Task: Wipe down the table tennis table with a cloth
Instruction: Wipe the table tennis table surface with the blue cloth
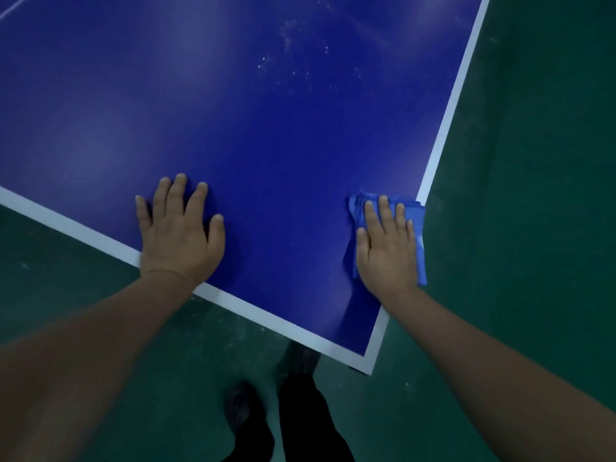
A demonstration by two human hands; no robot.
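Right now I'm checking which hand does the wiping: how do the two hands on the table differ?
The right hand presses flat on a folded blue cloth by the table's side edge; the left hand lies on bare blue surface near the end edge. The left hand's fingers are spread wider; the right hand's lie closer together. Both are open, palm down, near the same corner.

Bare table top [233,111] lies open beyond both hands.
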